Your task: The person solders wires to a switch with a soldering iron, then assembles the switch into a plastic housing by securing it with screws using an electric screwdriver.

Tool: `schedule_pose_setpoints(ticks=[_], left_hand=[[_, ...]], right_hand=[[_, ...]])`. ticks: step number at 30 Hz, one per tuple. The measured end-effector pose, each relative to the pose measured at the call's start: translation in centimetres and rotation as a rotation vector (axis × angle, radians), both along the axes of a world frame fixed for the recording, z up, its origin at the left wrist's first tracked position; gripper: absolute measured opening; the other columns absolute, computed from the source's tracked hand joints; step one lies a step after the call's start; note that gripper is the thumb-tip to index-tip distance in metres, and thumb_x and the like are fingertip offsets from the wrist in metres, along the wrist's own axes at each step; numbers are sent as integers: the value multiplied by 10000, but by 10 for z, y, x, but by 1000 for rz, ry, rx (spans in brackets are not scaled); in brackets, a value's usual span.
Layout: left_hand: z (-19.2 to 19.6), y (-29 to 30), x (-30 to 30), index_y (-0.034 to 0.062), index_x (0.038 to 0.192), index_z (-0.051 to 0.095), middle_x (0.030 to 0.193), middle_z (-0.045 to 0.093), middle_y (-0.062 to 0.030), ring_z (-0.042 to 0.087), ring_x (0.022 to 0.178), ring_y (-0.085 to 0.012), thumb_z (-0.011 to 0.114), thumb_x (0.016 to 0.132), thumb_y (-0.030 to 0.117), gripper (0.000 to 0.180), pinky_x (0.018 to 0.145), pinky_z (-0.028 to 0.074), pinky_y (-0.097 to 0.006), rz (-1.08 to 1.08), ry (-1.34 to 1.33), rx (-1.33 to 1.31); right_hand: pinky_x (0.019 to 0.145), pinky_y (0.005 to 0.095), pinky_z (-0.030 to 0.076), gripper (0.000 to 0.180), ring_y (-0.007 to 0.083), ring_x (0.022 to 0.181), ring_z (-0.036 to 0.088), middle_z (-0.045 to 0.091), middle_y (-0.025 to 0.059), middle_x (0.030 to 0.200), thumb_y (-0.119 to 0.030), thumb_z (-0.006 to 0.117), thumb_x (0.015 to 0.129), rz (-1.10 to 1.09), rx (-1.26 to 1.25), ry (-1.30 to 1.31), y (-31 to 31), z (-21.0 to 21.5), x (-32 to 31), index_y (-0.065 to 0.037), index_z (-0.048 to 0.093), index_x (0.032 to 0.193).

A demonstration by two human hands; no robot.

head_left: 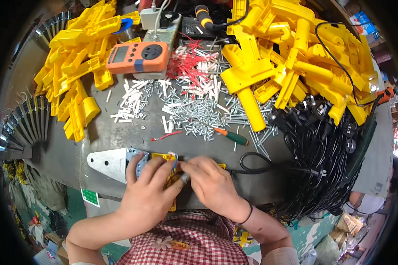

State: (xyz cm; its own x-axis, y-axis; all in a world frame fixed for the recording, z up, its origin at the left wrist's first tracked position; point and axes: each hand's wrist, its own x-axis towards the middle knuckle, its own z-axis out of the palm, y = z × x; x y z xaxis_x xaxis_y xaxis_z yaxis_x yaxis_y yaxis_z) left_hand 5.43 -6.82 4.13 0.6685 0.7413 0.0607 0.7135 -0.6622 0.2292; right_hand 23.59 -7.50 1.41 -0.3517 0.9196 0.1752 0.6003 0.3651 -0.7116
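**Both grips closed on a yellow housing at the desk edge**

Pinched in the left hand is a yellow housing, which is being held flat at the near edge of the desk, beside a metal plate. The right hand is being closed over the same piece, fingers curled around small wires at its top. Wiring of the housing seems to be the step in hand; fine fingertip placement is likely being called for next, with the piece kept steady. The grey desk is being crowded by loose screws, a screwdriver, an orange meter, piles of yellow shells and black cords. A cluttered workshop is lying around it.
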Motion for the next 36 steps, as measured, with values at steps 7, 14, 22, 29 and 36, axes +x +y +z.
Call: schedule_pose_setpoints(ticks=[7,14,22,29,36], left_hand=[[4,10,-13,-17,1024,556,1170,496,-192,491,1063,-343,606,655,68,382,861,456,-410,-149,-178,-98],[-5,-27,-12,-71,979,598,1142,524,-208,496,1086,-319,527,724,157,348,911,414,-374,-116,70,64],[-10,-39,-13,5,945,615,1199,507,-181,461,1158,-267,535,759,274,336,910,309,-458,-29,97,24],[-14,-37,-16,22,1038,585,1239,476,-170,415,1207,-253,559,739,332,431,918,289,-467,18,114,37],[-26,-38,-20,-10,1121,547,1260,455,-186,388,1217,-284,546,754,358,519,939,296,-440,-21,4,45]], right_hand=[[630,340,493,325,234,801,573,527,62,879,-47,618,682,-17,112,-65,3,-19,-6,-105,615,1001],[599,310,503,342,209,818,560,524,55,912,-68,578,707,99,143,-201,8,-5,-13,-98,600,1047],[712,329,404,269,224,845,492,501,77,852,-93,528,724,341,112,-294,36,8,-24,-39,619,971],[696,331,359,248,233,839,478,506,78,850,-98,534,722,226,150,-350,32,1,-36,-34,614,947],[738,360,437,305,267,851,539,563,96,865,-12,583,695,302,78,-211,46,12,-28,-65,619,993]])
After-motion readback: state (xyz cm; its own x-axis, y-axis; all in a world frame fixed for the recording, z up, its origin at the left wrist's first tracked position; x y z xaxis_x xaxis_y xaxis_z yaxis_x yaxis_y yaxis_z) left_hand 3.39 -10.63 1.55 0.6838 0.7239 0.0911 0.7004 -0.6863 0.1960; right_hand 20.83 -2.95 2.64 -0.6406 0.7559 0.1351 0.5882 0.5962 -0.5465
